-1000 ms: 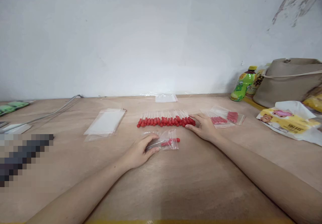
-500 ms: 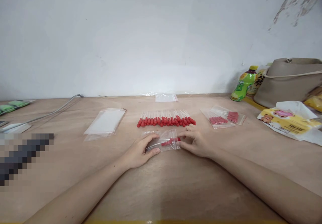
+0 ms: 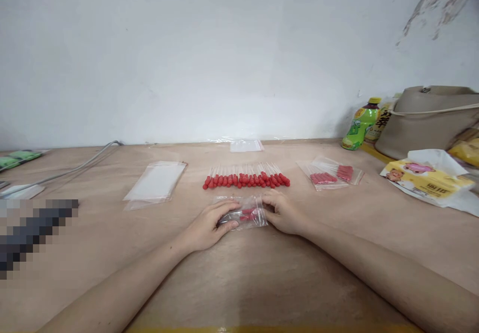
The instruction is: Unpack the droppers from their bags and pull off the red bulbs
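A small clear zip bag [image 3: 244, 222] lies flat on the table between my hands, with a few red-tipped sticks [image 3: 248, 215] inside, their red ends towards its right side. My left hand [image 3: 213, 227] holds the bag's left part, fingers over the top and thumb along the near side. At the bag's right edge, my right hand [image 3: 282, 212] has its fingers curled in and pinching the plastic; its fingertips are partly hidden. Just beyond the bag, a row of loose red-tipped white sticks [image 3: 245, 179] lies with red ends towards me.
Flat clear bags [image 3: 155, 181] are stacked on the left, and another stack [image 3: 247, 146] lies by the wall. Filled bags [image 3: 324, 178] rest on the right. Farther right stand a green bottle [image 3: 361, 126], a tissue pack [image 3: 426, 178] and a beige bag [image 3: 422, 123]. A grey cable [image 3: 82, 163] crosses the left.
The red ends at the bag's right opening have moved left, fully inside the bag. My right hand has shifted slightly left; my left hand has stayed nearly in place.
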{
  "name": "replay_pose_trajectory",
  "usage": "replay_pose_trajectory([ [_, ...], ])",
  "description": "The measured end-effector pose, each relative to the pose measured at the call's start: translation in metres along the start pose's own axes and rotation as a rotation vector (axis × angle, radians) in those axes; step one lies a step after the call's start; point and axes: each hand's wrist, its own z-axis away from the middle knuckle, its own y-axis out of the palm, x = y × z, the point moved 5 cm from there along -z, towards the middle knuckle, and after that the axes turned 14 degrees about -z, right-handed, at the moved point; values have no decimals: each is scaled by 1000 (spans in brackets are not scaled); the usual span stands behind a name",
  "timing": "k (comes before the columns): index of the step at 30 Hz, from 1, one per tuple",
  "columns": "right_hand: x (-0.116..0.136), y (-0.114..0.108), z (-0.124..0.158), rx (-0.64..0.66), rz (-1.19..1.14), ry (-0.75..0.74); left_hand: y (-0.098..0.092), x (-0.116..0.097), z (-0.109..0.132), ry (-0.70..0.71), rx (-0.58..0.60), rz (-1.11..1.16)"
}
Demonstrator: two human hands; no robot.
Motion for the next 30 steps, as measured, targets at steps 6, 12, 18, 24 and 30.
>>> replay_pose_trajectory([
  [6,6,4,2,68,18,49,0,0,0,-5,-11,-5],
  [12,-6,7,6,-13,-183,129,-1,1,1,-17,-8,-7],
  [18,-15,-7,8,-15,-704,228,-2,0,1,-46,-17,-30],
  [24,-29,-37,7,-126,-873,315,-9,0,4,-46,-101,-171],
  [30,-37,-73,2,-239,-817,319,-10,-11,4,199,-149,-116],
])
